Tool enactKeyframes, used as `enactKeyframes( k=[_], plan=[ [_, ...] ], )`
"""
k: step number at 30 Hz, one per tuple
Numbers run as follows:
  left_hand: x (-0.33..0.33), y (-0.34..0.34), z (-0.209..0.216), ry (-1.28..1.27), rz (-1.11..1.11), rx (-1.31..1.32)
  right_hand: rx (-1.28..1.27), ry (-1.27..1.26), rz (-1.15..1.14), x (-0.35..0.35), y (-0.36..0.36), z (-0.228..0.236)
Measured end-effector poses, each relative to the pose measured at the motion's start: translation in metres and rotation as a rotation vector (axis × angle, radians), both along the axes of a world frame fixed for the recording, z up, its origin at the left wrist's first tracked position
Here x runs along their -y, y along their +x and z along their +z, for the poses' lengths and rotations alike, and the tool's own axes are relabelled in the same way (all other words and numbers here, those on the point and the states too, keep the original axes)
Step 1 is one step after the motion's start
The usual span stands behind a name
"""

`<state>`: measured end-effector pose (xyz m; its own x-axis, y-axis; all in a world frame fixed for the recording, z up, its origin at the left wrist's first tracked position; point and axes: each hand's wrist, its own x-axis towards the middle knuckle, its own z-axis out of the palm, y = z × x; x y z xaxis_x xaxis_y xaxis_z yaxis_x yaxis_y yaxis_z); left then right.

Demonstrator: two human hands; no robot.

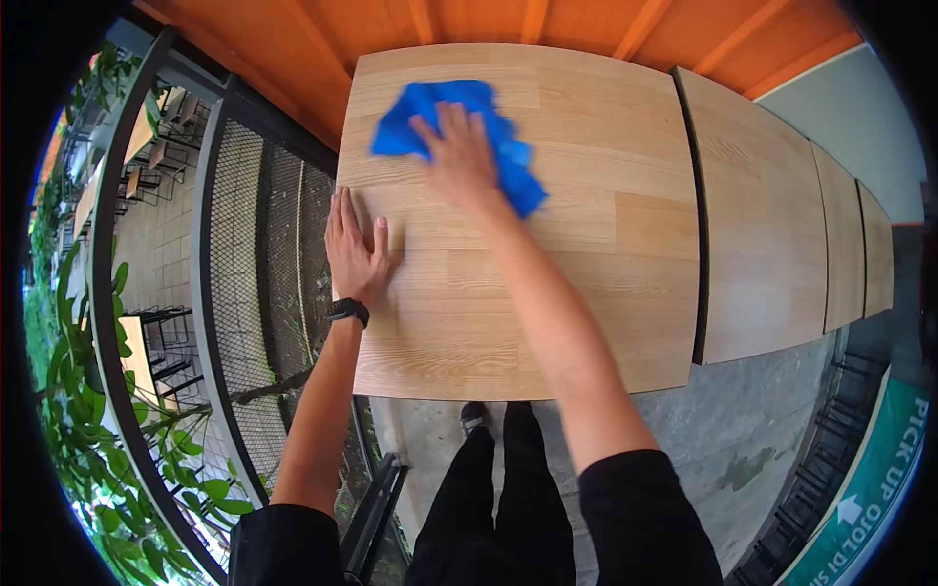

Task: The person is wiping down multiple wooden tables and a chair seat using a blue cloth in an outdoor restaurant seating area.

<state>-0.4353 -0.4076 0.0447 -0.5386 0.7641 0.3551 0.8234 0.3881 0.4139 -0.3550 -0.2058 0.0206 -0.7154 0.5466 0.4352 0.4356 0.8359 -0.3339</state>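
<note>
A blue cloth (440, 105) lies spread and creased on the far left part of a light wooden tabletop (586, 273). My right hand (459, 156) presses down on it, palm down with the fingers stretched out, slightly blurred by motion. Part of the cloth shows beyond the fingertips and part to the right of the wrist. My left hand (358, 252) rests at the table's left edge, fingers extended and thumb apart, holding nothing. A black watch (348, 311) is on that wrist.
More wooden tables (762, 215) line up to the right, with a dark gap beside mine. An orange wall (469, 20) borders the far edge. Metal railing with mesh (234, 244) stands at the left, leafy plants (107, 469) beyond it. A green sign (870, 479) is at lower right.
</note>
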Motion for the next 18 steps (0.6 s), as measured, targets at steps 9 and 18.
enactKeyframes(
  k=[9,18],
  plan=[
    [-0.005,0.002,-0.003,-0.005,0.034,-0.038,0.185,0.061,-0.540,-0.117,0.279,-0.027],
    [0.000,-0.002,-0.008,0.223,0.027,-0.012,0.178,0.073,-0.379,-0.029,0.136,-0.012]
  ],
)
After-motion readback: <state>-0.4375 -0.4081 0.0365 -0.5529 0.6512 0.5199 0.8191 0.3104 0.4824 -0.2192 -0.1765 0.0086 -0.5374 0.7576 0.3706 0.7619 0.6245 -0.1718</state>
